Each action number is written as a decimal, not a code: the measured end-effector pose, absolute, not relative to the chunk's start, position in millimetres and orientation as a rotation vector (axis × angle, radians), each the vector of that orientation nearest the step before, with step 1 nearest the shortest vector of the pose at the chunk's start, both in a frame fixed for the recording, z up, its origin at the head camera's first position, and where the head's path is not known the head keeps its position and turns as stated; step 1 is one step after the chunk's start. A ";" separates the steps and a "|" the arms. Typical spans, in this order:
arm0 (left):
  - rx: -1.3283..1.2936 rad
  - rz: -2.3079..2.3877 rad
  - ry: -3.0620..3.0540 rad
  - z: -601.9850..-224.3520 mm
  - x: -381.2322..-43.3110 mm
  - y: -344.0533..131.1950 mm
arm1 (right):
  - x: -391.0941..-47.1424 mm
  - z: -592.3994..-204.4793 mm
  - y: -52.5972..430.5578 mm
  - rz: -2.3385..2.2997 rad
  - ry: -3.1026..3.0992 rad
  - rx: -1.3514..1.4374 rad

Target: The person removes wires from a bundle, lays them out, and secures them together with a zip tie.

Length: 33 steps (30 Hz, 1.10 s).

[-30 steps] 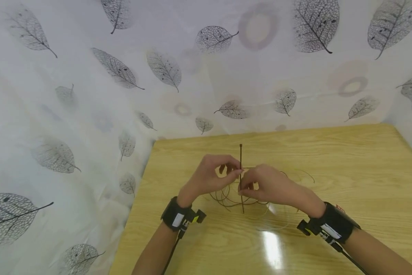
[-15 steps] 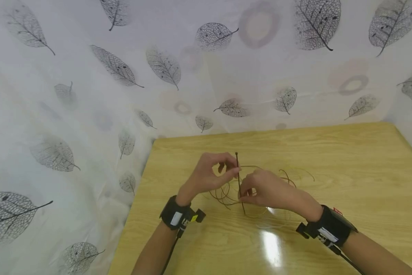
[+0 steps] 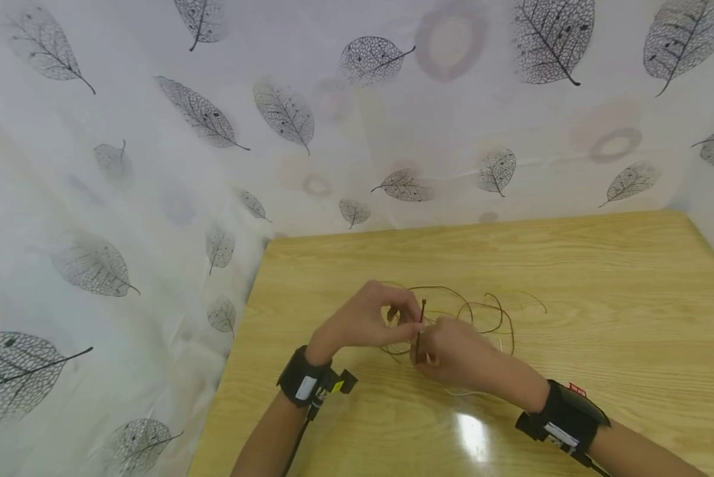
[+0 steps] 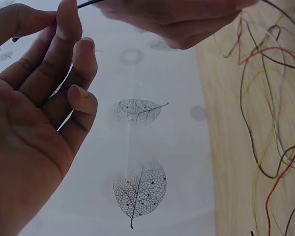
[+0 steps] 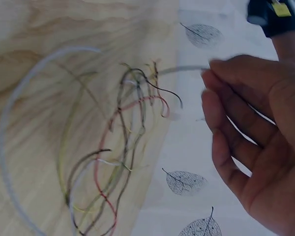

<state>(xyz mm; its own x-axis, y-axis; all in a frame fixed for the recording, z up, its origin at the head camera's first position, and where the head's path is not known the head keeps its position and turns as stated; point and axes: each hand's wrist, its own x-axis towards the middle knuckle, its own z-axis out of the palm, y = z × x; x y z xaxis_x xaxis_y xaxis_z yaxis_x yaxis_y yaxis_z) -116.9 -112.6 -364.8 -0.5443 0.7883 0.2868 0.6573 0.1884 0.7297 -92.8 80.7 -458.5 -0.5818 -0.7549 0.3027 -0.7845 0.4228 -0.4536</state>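
A thin black cable tie [image 3: 423, 307] with a small blocky head stands steeply between the hands, over the table. My left hand [image 3: 369, 318] pinches it between thumb and index finger just under the head; the other fingers curl loosely in the left wrist view. Lower on the tie, my right hand [image 3: 461, 354] pinches it with thumb and fingertips, covering part of the strip. The tie's tail [image 5: 184, 68] runs out past the right fingertips, blurred in the right wrist view. Under the hands lies a loose tangle of thin wires [image 4: 242, 93] in red, black, yellow, white and green.
The light wood table [image 3: 601, 285] holds the wires around its middle. A white sheet with leaf prints [image 3: 309, 199] hangs behind and to the left. Each wrist wears a black strap, the left strap [image 3: 303, 376] and the right strap [image 3: 568, 424], with small cameras and cables.
Both hands have come slightly lower and closer together, still pinching the cable tie. The tie's head has dropped and less of the strip shows. More wire shows behind the hands.
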 end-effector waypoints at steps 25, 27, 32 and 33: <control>1.377 1.055 2.529 -409.8 -143.0 -123.9 | -129.8 -466.8 120.9 0.675 -2.704 1.088; 1.393 1.041 2.542 -411.6 -146.0 -124.6 | -143.3 -461.7 127.0 0.659 -2.726 1.018; 1.400 0.953 2.606 -420.4 -153.3 -125.9 | -180.1 -454.3 133.6 0.661 -2.766 0.916; 1.393 0.937 2.613 -422.8 -154.5 -126.0 | -187.4 -454.3 133.2 0.663 -2.783 0.913</control>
<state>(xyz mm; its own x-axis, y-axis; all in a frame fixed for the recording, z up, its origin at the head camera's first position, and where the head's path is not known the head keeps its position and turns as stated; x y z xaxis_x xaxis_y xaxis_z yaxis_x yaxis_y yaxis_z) -154.5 -126.0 -422.8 -0.5972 0.7651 0.2407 0.7437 0.4159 0.5234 -187.4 133.2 -454.3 -0.8064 -0.5301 0.2620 -0.5913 0.7191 -0.3650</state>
